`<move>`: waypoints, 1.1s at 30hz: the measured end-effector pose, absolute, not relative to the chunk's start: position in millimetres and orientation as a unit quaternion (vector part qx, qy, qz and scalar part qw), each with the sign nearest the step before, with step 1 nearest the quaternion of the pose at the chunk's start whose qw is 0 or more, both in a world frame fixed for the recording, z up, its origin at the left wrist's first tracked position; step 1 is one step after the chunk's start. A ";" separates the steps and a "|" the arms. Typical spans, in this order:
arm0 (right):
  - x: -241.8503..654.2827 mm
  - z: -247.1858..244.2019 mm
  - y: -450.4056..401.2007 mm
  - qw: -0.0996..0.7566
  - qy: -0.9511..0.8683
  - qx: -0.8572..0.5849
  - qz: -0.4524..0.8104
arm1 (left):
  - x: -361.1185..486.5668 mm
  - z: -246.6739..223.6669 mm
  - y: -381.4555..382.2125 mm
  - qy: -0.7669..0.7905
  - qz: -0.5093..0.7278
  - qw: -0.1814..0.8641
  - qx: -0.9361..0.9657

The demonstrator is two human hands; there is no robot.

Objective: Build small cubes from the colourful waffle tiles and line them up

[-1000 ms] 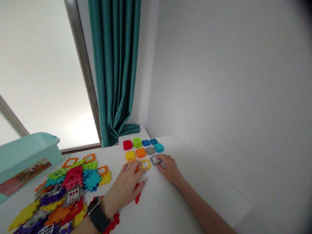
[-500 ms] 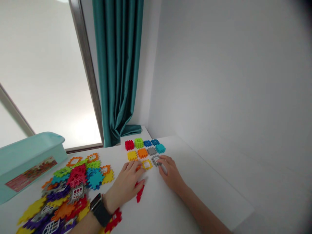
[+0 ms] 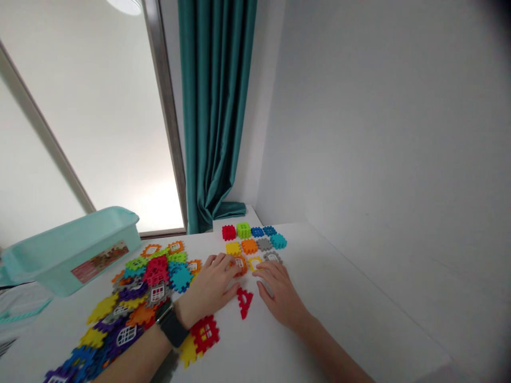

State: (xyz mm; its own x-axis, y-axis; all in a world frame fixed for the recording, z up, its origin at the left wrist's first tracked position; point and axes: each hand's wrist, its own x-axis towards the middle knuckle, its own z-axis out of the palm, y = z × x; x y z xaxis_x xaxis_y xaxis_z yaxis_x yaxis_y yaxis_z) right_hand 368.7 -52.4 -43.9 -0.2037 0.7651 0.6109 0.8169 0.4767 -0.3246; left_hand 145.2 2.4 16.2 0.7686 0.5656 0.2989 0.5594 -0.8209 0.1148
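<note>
My left hand (image 3: 213,282), with a dark watch on its wrist, rests its fingertips at the edge of an orange window-pattern interlocking tile (image 3: 241,264). Its thumb is spread away from the fingers. My right hand (image 3: 282,296) reaches over a yellow window tile (image 3: 254,264), fingertips at its edge and thumb apart; part of that tile is covered. Just beyond my right fingers lies a grey window tile (image 3: 273,256). A red triangular piece (image 3: 245,302) lies flat between the hands.
Behind the hands sit small stacks: red (image 3: 229,232), lime green (image 3: 243,230), yellow (image 3: 233,248), orange (image 3: 249,246) and turquoise (image 3: 278,241). A loose heap of coloured tiles (image 3: 138,314) spreads left, beside a mint plastic bin (image 3: 96,234). A wall (image 3: 379,159) borders the right.
The view has turned left. My right hand has shifted from the grey window tile to the yellow one. The left hand stays by the orange tile, which now shows more.
</note>
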 end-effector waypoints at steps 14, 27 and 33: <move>289.3 -27.8 -65.2 0.293 -0.853 -0.424 0.080 | 53.5 3.8 -27.3 0.354 0.156 0.057 0.921; 277.7 -21.5 -81.9 0.184 -0.898 -0.377 0.133 | 38.5 2.3 -36.5 0.358 0.166 0.114 0.912; 274.1 -23.2 -73.8 0.192 -0.894 -0.383 0.133 | 36.4 -3.6 -32.5 0.377 0.184 0.083 0.904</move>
State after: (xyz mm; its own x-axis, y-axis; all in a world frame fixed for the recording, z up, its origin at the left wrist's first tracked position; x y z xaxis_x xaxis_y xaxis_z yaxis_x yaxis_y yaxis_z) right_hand 274.1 -73.8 -23.2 -0.6328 0.7356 0.2418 0.6330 0.6713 -0.3856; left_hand 36.4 -32.5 -3.6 0.6484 0.7116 0.2705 0.6501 -0.7025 0.2895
